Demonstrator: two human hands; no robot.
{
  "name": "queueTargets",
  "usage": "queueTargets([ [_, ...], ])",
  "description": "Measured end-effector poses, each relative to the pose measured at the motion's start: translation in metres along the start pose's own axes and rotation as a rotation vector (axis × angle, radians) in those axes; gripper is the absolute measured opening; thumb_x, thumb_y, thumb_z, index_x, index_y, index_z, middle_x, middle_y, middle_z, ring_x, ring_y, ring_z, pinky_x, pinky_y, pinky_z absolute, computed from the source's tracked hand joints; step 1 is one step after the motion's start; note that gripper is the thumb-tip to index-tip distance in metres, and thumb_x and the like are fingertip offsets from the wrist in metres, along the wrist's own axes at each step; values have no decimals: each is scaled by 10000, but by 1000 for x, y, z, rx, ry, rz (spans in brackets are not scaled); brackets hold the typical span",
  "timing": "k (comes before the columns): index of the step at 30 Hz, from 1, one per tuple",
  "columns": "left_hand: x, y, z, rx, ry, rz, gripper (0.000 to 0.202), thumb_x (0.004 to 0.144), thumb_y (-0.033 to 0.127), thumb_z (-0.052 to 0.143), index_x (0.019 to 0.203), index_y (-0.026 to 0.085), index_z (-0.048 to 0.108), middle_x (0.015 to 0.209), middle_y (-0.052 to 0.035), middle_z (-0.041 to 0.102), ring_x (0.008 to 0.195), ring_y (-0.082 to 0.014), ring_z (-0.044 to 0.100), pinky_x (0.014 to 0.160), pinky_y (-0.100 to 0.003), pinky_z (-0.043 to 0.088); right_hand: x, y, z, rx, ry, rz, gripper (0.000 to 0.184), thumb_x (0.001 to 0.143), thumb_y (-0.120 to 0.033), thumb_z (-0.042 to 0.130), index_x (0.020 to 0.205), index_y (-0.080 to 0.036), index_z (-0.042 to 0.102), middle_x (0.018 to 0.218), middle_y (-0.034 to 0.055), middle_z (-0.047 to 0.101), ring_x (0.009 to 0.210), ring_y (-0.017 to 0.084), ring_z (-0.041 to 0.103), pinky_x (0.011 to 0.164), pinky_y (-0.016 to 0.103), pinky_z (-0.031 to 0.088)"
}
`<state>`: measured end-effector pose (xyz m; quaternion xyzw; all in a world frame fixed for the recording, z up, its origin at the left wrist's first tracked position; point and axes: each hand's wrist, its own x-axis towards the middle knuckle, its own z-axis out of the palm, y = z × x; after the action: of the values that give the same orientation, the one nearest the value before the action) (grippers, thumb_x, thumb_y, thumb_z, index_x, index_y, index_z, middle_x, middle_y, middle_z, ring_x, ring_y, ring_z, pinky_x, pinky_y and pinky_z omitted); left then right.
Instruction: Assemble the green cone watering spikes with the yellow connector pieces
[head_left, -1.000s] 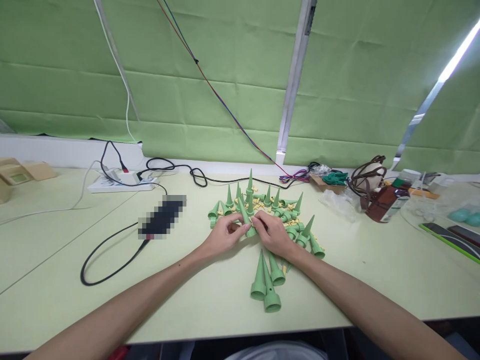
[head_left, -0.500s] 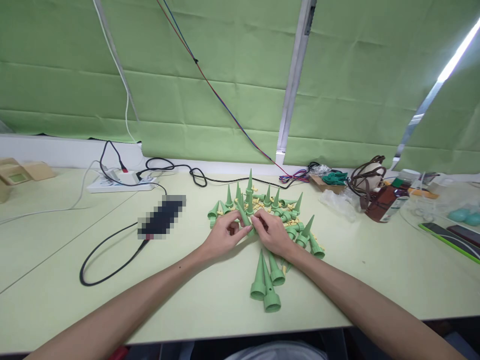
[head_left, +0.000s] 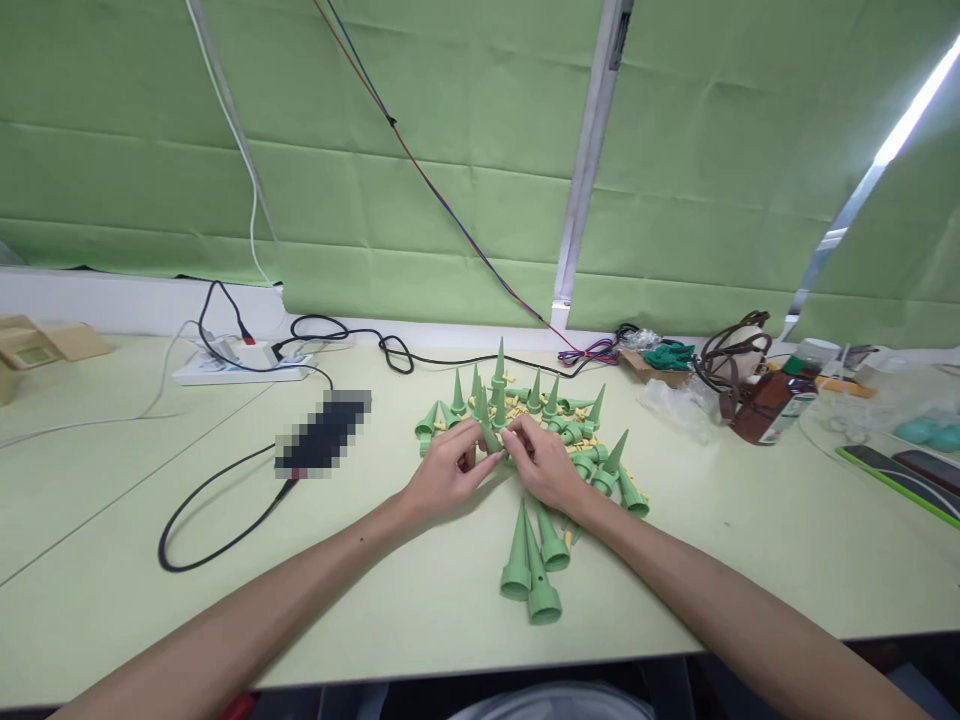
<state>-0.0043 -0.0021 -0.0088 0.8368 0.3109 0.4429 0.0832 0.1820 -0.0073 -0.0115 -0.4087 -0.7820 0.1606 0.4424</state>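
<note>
Head view: two hands on one green plastic spike

The left hand's grip was narrow, fingers curled and thumb forward, holding the spike with its point tipped up and to the left. The right hand's grip was narrow too, fingertips pinched at the lower end of the same spike; whether a small piece also sat between them was hidden. The held spike was at the near edge of the pile, between the hands; whether it touched the surface could not be told.

Three loose spikes lay close together nearest the person, collars toward the near edge. Behind the hands, at least five upright spikes stood among others lying or leaning, too overlapped to count fully. Small yellow pieces, many and uncountable, were scattered among them. One red-brown bottle leaned at the right; one power strip lay at the left.
</note>
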Motion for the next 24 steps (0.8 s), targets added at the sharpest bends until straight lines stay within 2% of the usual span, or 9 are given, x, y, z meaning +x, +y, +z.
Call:
queueTargets([
  [6, 1, 1, 0, -11, -12, -16, 250, 928, 265, 568, 711, 176, 480, 732, 6, 501, 600, -106, 418, 557, -247, 336, 0, -1, 0, 4, 7, 1, 199, 1000, -362, 426, 871, -216, 466, 588, -57, 470, 523, 129, 421, 557, 251, 313],
  [11, 2, 2, -1, -12, -19, -40, 230, 930, 287, 561, 729, 177, 538, 752, -10, 533, 598, -113, 428, 553, -250, 344, 1, 0, 1, -8, 24, -23, 253, 1003, -353, 415, 790, -218, 430, 592, -50, 456, 524, 125, 406, 551, 255, 300],
  [15, 0, 0, -1, -36, -39, -42, 126, 926, 272, 564, 917, 187, 656, 813, -29, 569, 588, -106, 445, 550, -241, 368, 2, 4, 2, -50, 26, -50, 324, 1008, -331, 382, 705, -220, 371, 585, -45, 408, 515, 124, 377, 543, 264, 280],
  [17, -1, -2, 0, -41, -55, -31, 160, 925, 249, 565, 1033, 198, 672, 864, -37, 578, 563, -89, 431, 554, -236, 381, 2, 5, 2, -64, 30, -59, 335, 1005, -311, 377, 684, -220, 349, 579, -44, 392, 512, 123, 364, 542, 267, 270],
  [24, -2, -5, 0, -45, -78, -10, 184, 937, 231, 543, 1075, 209, 663, 944, -45, 580, 595, -84, 466, 579, -229, 405, 3, 6, 3, -49, 49, -54, 340, 993, -287, 385, 667, -216, 318, 563, -52, 347, 504, 116, 333, 537, 268, 253],
])
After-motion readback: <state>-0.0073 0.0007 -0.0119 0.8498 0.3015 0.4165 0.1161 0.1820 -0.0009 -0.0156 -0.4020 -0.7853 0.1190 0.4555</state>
